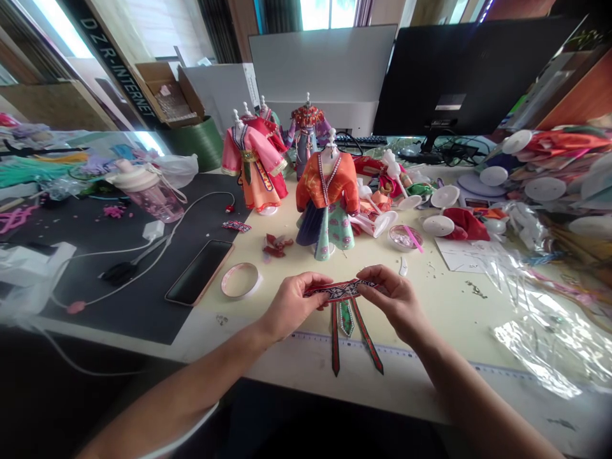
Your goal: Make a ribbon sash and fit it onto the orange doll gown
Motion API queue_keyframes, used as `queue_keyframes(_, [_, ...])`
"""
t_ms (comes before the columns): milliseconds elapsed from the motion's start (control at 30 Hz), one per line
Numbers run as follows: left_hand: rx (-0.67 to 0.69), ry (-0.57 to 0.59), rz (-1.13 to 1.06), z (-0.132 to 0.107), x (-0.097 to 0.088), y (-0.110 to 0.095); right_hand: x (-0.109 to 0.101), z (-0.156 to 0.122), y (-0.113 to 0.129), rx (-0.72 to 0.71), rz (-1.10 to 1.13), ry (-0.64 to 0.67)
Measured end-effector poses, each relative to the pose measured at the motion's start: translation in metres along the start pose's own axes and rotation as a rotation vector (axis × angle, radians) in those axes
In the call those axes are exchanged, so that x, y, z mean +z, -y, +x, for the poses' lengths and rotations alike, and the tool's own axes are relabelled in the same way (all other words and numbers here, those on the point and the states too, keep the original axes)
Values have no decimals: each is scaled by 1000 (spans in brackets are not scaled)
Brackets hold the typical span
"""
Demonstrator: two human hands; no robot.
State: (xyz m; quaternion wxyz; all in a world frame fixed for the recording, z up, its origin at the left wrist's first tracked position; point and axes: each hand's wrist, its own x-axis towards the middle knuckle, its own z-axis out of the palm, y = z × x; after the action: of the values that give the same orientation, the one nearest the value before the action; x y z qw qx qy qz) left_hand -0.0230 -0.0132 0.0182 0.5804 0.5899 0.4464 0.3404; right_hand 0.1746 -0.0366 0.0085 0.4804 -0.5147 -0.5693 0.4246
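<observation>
Nearest to the person, two narrow black-and-red strips with pointed ends pass over a ruler on the table, and a green pointed tab with a light beaded edge is between them. Just above these pieces is the embroidered band, dark with red edges and white pattern, in front of the person's chest. The left hand holds its left end, with thumb and fingers closed together on it; the right hand pinches the other end in the same way. A little farther, on the left, there are a tape roll and a smartphone. Behind the hands stands a mannequin in orange jacket, then a mannequin in pink robe, and farthest a white monitor.
</observation>
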Motion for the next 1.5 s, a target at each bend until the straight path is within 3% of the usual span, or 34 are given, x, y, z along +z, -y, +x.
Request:
queue_keyframes(100, [354,-142,296,-3,-4,5,1,-6,4,-236,-161,-24])
queue_keyframes(200, [739,-266,547,-7,-12,12,4,-12,7,-594,-276,80])
queue_keyframes(300, [938,-313,658,-10,-19,17,9,-16,9,-876,-362,232])
queue_keyframes(400, [1032,-333,661,-12,-23,21,15,-20,13,-962,-422,337])
queue_keyframes(533, [1067,-282,612,-15,-24,20,19,-23,17,-1002,-383,391])
queue_keyframes(600, [1056,-248,584,-17,-23,17,19,-24,16,-997,-341,358])
queue_keyframes(767, [984,-241,629,-22,-17,8,19,-27,15,-902,-312,101])
queue_keyframes(867, [997,-245,595,-24,-9,4,20,-27,16,-874,-338,12])
queue_keyframes(1067, [994,-177,525,-25,2,1,17,-24,13,-896,-389,26])
queue_keyframes(1400, [932,-49,454,-22,3,-2,17,-22,11,-871,-382,87])
queue_keyframes(1500, [815,14,369,-22,1,-3,17,-22,13,-817,-342,85])
